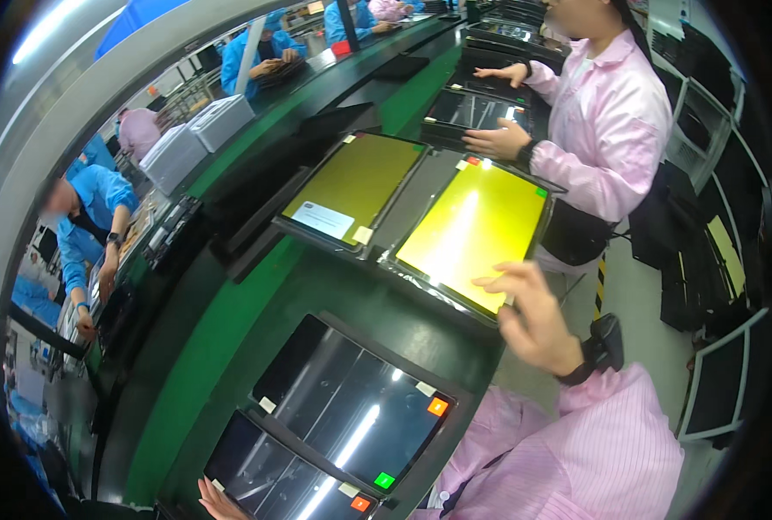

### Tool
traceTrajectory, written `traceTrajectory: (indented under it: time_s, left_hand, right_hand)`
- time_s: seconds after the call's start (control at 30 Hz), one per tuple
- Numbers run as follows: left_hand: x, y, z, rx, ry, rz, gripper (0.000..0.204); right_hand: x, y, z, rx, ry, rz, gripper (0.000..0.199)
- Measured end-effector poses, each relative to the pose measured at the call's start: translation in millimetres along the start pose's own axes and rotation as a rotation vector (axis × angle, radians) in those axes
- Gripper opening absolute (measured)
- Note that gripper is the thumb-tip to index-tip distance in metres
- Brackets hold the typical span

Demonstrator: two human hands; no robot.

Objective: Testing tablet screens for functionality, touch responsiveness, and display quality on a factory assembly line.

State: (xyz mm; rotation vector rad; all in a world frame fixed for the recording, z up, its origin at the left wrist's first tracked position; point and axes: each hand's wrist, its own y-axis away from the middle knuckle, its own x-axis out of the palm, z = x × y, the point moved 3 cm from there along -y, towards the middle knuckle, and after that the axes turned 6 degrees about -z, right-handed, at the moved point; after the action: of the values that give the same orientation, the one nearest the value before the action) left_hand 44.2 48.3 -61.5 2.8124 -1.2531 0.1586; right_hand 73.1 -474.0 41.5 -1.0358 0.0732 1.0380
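While the right hand (531, 316) hovers with fingers spread, empty, at the yellow-filmed panel's (473, 232) five o'clock corner, the left hand (219, 501) rests fingers loose on a dark glossy panel (273, 481) at seven o'clock on the green conveyor belt (221, 347).

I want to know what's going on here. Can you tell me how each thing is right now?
Right hand: open, fingers spread at the near yellow panel's corner.
Left hand: fingertips on the nearest dark panel, mostly out of view.
Near yellow panel: lying flat, shiny.
Far yellow panel: flat, white label on it.
Dark panel: flat, orange and green stickers on.
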Motion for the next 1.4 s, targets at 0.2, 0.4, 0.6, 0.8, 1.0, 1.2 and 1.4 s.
traceTrajectory:
  time_s: [0.2, 0.4, 0.6, 0.8, 1.0, 1.2, 1.4]
  left_hand:
    - [0.4, 0.4, 1.2, 0.048, -0.047, 0.008, 0.063]
    - [-19.7, -7.3, 9.3, 0.102, -0.210, -0.013, 0.061]
    - [-20.8, -6.1, 5.5, 0.052, -0.140, -0.056, 0.059]
    - [-1.4, 5.9, -7.0, 0.019, -0.211, -0.064, 0.059]
    - [-4.6, 4.9, -2.5, -0.004, -0.192, -0.102, 0.059]
    - [-1.4, 10.7, -5.4, 0.035, -0.235, -0.084, 0.056]
    - [10.4, 9.6, -5.6, 0.094, -0.296, -0.047, 0.048]
  right_hand:
    - [-35.0, 15.8, -34.9, 0.051, 0.204, 0.086, 0.045]
    - [2.9, -79.1, -74.0, -0.074, 0.066, 0.365, 0.044]
    - [110.0, -148.7, -70.4, -0.327, 0.011, 0.600, 0.042]
    - [162.8, -186.5, -83.8, -0.279, 0.084, 0.562, 0.037]
    - [186.0, -201.2, -69.0, -0.084, 0.184, 0.673, 0.037]
    - [153.7, -219.1, -82.3, -0.312, 0.118, 0.480, 0.038]
    - [-0.2, -164.3, -115.7, -0.059, 0.031, 0.484, 0.044]
